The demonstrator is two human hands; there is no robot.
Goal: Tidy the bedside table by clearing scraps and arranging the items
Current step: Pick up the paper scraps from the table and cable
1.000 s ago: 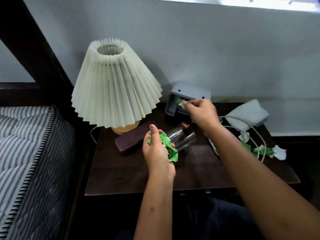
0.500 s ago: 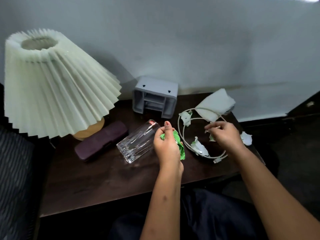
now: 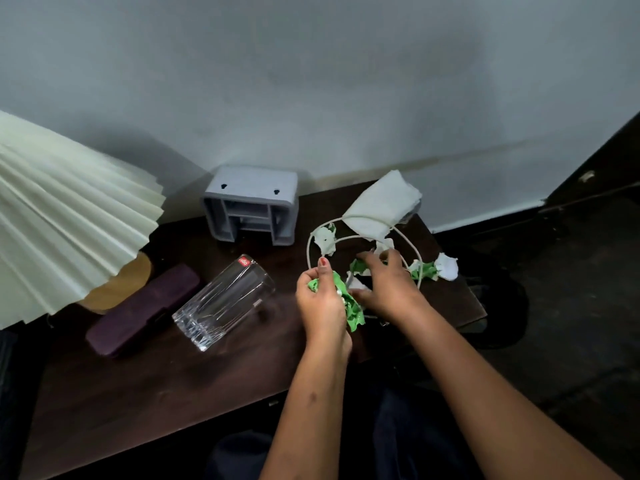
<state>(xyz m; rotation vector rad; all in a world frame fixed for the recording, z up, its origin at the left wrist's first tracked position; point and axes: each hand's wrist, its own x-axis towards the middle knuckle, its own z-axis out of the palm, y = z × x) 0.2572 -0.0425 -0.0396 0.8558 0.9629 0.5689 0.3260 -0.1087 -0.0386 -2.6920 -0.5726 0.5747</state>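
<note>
Scraps point(image 3: 351, 308) bunched in left hand point(image 3: 322, 299) | right hand point(image 3: 384, 285) over cable point(image 3: 410, 252)

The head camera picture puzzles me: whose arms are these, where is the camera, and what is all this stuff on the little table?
There is no machine here. A person wears a camera on the head, so you look down along their own two bare arms at a dark bedside table.

The left hand is closed on a bunch of green and white paper scraps. The right hand reaches with spread fingers onto more scraps lying inside a loop of white cable; whether it grips one I cannot tell.

Also on the table: a clear glass lying on its side, a dark purple case, a grey plastic holder, a folded white tissue and, at the left, a lamp with a pleated shade.
</note>
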